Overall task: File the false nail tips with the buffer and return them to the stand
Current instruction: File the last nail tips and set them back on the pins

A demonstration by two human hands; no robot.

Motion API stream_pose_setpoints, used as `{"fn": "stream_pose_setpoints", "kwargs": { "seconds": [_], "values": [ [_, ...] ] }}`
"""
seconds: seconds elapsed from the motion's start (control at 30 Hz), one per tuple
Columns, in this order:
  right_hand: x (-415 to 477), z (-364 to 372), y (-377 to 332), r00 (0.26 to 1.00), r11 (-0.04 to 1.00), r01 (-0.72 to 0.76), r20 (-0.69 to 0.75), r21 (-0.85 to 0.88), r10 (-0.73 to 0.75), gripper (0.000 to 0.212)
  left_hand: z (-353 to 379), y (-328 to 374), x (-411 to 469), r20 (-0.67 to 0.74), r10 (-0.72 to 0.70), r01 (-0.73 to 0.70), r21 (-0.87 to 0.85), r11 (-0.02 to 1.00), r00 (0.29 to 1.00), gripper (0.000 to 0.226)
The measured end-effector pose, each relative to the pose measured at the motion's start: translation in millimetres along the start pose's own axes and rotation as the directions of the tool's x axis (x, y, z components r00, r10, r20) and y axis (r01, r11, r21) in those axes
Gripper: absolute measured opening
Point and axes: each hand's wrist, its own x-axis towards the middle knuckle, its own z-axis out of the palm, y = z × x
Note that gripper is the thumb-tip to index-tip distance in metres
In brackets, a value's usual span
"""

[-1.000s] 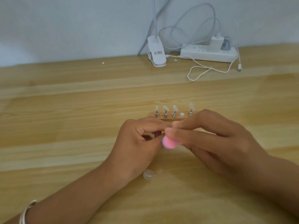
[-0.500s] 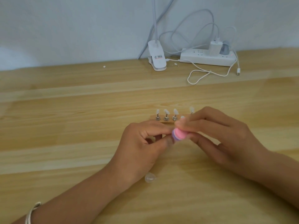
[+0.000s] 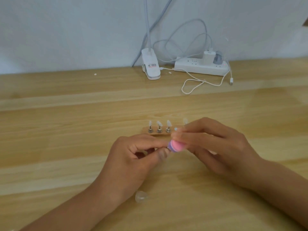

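Observation:
A small wooden stand (image 3: 154, 133) lies on the table with several false nail tips (image 3: 158, 123) upright on metal pegs; one spot between them shows a bare pale dot (image 3: 175, 129). My right hand (image 3: 216, 147) holds a pink and purple buffer (image 3: 176, 146) just in front of the stand. My left hand (image 3: 133, 157) pinches something small between thumb and forefinger against the buffer; the pinched thing is hidden by my fingertips. A loose clear nail tip (image 3: 141, 195) lies on the table under my left wrist.
At the back, by the wall, stand a white clip lamp base (image 3: 150, 67) and a white power strip (image 3: 200, 67) with chargers. A white cable (image 3: 200, 82) loops onto the wooden table (image 3: 66, 130).
The right hand has shifted the buffer a little right and up, toward the stand, and back; it blurs from the rubbing. My left hand has kept its pinch.

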Motion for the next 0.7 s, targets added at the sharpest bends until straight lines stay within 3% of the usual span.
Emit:
{"fn": "stream_pose_setpoints", "kwargs": {
  "seconds": [0.17, 0.3, 0.43, 0.57, 0.7],
  "values": [
    [0, 7, -12, 0.995, 0.993, 0.099, 0.026, -0.059, -0.097, 0.031, -2, 5, -1, 0.029, -0.005, 0.006, -0.052, 0.999, 1.0, 0.014],
    [3, 1, -1, 1.0, 1.0, 0.006, -0.006, -0.031, -0.006, 0.034, -2, 6, 0, 0.016, -0.043, 0.044, -0.077, 0.996, 0.999, 0.014],
    [0, 8, -11, 0.997, 0.997, 0.079, 0.0, -0.005, -0.079, 0.031, -3, 6, -1, 0.004, -0.059, 0.059, -0.117, 0.991, 0.998, 0.02],
    [2, 2, -3, 1.0, 1.0, -0.006, -0.023, -0.001, 0.006, 0.033, -3, 8, 0, -0.004, -0.068, 0.067, -0.136, 0.988, 0.998, 0.014],
    [2, 6, -13, 0.998, 0.998, 0.046, -0.032, 0.04, -0.044, 0.029, -2, 13, -1, 0.026, -0.072, 0.076, -0.171, 0.982, 0.997, 0.018]
  ]
}}
